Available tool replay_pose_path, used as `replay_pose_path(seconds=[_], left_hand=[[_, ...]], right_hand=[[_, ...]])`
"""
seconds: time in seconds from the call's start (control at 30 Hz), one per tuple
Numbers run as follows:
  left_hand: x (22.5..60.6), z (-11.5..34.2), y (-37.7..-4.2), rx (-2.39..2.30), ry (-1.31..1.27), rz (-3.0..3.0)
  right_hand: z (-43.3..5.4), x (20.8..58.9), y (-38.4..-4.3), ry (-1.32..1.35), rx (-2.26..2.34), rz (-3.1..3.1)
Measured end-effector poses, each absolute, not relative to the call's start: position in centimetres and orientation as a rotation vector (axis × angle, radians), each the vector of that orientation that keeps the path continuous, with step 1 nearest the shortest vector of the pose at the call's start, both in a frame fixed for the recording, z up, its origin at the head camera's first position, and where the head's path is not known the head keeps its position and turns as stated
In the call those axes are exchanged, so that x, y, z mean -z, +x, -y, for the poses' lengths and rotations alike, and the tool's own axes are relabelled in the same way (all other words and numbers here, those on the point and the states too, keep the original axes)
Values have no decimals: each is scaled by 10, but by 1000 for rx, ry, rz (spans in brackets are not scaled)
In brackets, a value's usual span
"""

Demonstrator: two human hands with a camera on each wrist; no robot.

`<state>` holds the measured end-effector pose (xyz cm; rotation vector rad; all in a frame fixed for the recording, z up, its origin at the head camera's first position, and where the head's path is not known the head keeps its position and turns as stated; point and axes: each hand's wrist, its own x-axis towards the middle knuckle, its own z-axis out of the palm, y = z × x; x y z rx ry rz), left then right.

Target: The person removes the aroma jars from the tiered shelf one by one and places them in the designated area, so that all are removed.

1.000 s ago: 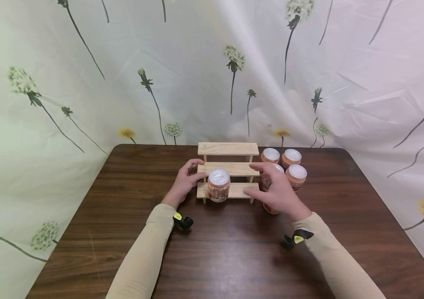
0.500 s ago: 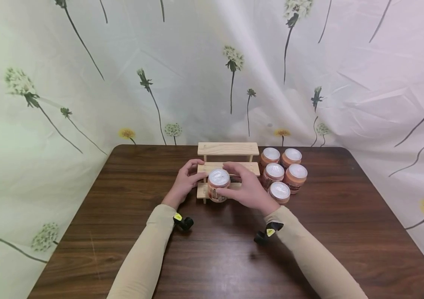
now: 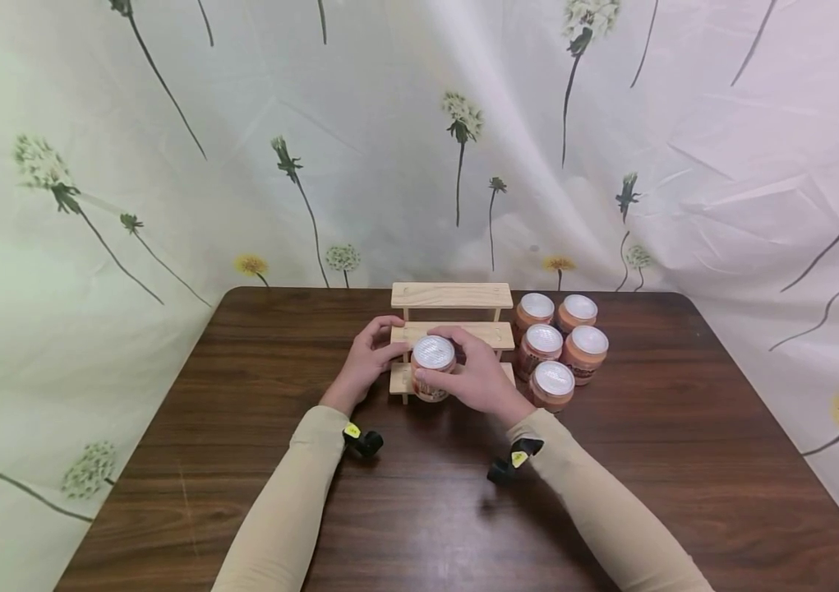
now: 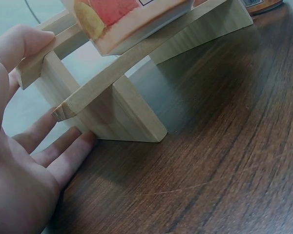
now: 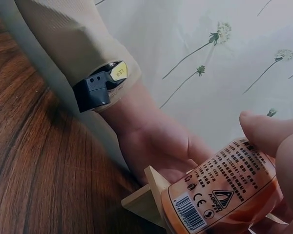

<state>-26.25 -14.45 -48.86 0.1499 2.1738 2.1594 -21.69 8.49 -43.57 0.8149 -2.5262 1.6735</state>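
Observation:
A three-step wooden rack (image 3: 452,294) stands near the back of the table. One orange jar (image 3: 433,352) with a whitish lid sits upright on its lowest step, toward the left end. My right hand (image 3: 480,380) holds this jar from the right, thumb at its front and fingers behind; its printed label (image 5: 224,183) shows in the right wrist view. My left hand (image 3: 366,362) grips the rack's left end. In the left wrist view its thumb lies on the middle plank's end, and the lower fingers (image 4: 71,156) reach the side leg (image 4: 136,109).
Several more orange jars (image 3: 553,379) with whitish lids stand grouped right of the rack, the nearest close to my right wrist. The dark wooden table (image 3: 419,510) extends toward me. A dandelion-print curtain (image 3: 375,164) hangs behind the table's back edge.
My right hand has moved left from beside the grouped jars to the jar on the lowest step and taken hold of it. The left hand and rack have stayed in place.

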Motion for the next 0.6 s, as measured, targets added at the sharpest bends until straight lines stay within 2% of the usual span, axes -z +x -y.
replay_pose_path(seconds=[0.6], left_hand=[[491, 145, -264, -2159, 157, -2184]], right_hand=[[-88, 437, -212, 808, -1758, 2405]])
